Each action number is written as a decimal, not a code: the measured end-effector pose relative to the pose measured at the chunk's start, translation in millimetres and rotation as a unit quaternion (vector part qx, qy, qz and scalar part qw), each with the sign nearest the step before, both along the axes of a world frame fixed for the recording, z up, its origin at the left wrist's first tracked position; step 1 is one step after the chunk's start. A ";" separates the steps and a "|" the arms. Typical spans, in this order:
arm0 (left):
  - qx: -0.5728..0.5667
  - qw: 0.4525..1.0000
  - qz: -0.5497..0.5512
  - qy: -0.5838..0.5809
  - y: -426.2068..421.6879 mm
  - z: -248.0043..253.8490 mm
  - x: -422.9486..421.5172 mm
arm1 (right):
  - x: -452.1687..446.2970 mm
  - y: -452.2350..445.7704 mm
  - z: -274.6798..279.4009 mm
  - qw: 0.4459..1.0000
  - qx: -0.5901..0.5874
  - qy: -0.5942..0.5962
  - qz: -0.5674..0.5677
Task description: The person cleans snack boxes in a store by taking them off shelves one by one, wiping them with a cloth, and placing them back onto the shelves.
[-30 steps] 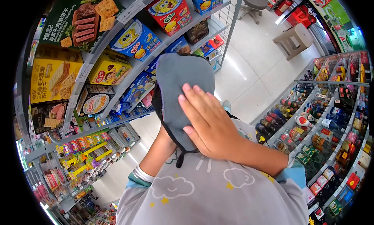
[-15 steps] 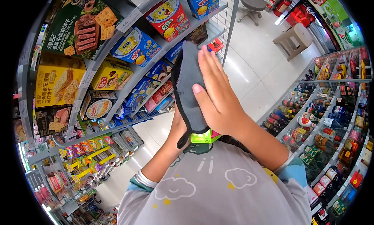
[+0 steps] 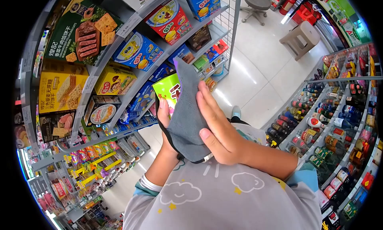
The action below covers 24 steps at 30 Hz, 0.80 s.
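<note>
Through the head camera I see a tall shelf (image 3: 89, 84) on the left. A dark green cracker box (image 3: 85, 32) stands near its upper left corner, with a yellow cracker box (image 3: 62, 90) below it. Farther right on the shelf are a small yellow box (image 3: 115, 79), a blue cartoon box (image 3: 137, 50) and, toward its top edge, a red cartoon box (image 3: 169, 20).

My left hand (image 3: 163, 115) holds a bright green box (image 3: 166, 88) and the edge of a grey cloth (image 3: 185, 120), in front of the shelf. Its thumb lies up against the left side of the box; I cannot tell how its other fingers stand, as they are hidden.

The cloth covers the right part of the green box, its black-edged lower end folded over near my shirt (image 3: 223, 198). My right hand (image 3: 221, 130) lies along the cloth's right side, fingers straight and close together, thumb a little apart and touching the cloth.

Beyond, on the tiled floor (image 3: 255, 76), stand a round grey stool (image 3: 257, 2) and a beige stool (image 3: 303, 38). At far right, a rack (image 3: 339, 82) holds rows of bottles (image 3: 333, 142).
</note>
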<state>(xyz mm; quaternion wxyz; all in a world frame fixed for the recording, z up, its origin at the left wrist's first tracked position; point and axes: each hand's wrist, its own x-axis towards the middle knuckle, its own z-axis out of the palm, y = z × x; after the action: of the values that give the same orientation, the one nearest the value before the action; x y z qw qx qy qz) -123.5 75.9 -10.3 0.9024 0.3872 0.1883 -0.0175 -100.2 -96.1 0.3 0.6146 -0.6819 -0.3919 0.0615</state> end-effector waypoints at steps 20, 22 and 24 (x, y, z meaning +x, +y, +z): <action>-0.075 0.993 0.000 -0.094 4.4 -5.9 -22.3 | -5.8 -8.4 15.1 0.995 0.051 0.080 -0.004; 0.028 0.997 0.015 -0.073 0.4 -9.9 -23.2 | -4.9 -13.2 11.2 0.993 0.055 0.101 -0.010; 0.143 0.989 -0.008 -0.044 2.5 -13.7 -20.5 | -5.0 -16.3 6.8 0.990 0.059 0.120 -0.037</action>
<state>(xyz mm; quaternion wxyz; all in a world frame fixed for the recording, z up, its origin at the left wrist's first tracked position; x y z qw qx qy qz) -144.0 78.4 -24.0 0.8451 0.5140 0.1458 0.0193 -105.2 -112.5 7.1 0.6984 -0.6457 -0.2929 0.0971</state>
